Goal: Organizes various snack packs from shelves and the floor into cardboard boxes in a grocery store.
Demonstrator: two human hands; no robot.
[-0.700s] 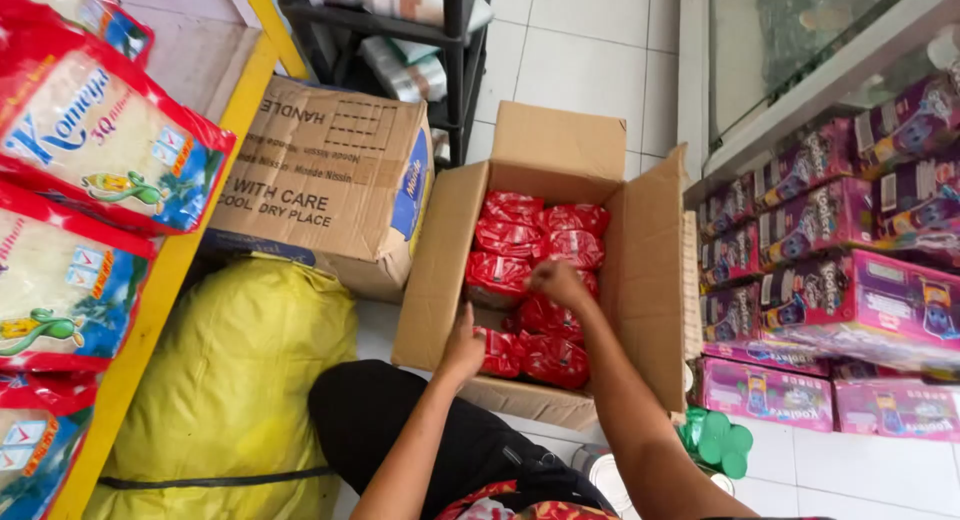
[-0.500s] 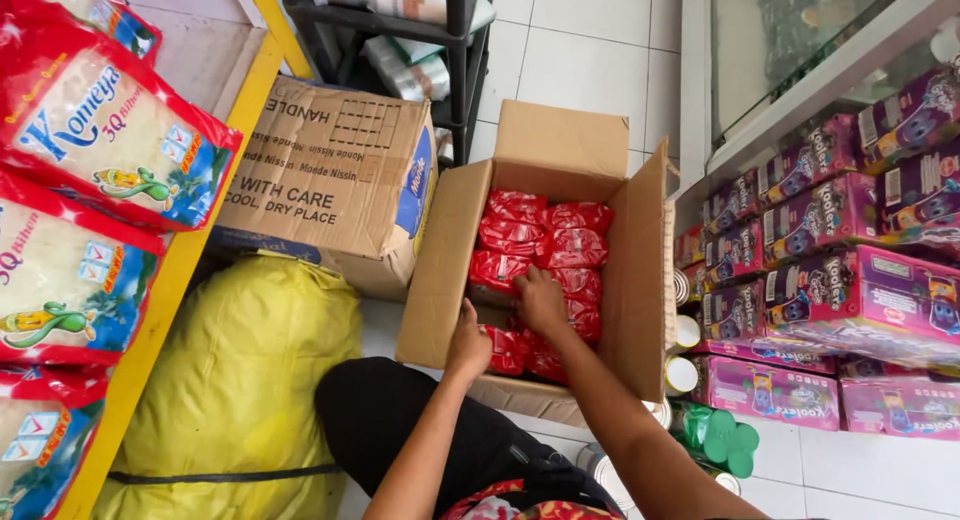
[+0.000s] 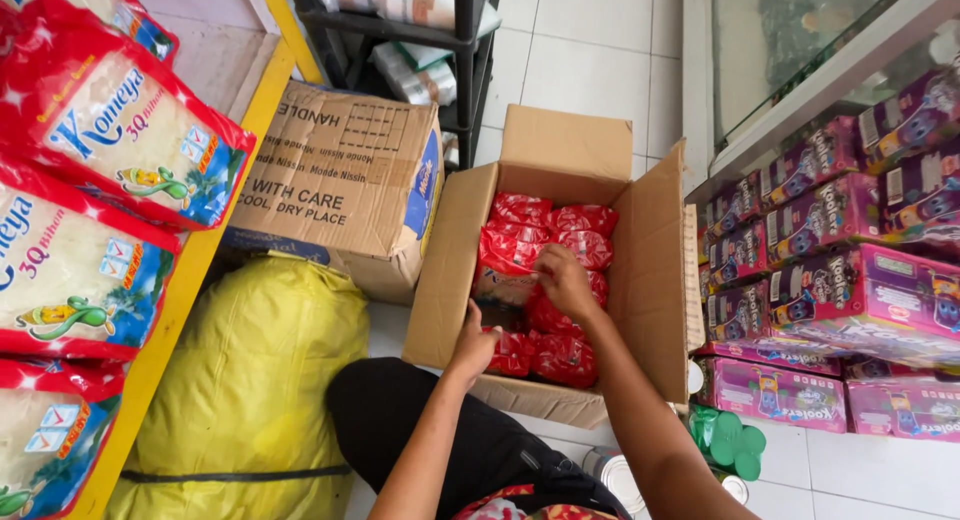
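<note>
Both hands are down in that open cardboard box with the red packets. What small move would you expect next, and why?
Probably lifting one red packet out: the right hand rests on the pile, the left hand at its near edge, inside the open box.

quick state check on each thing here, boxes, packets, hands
open brown cardboard box: flaps up, partly filled
shiny red packets: lying stacked inside the box
closed brown cardboard box: shut, tilted
yellow sack: full, shut
left hand: on packets
right hand: on packets
</note>
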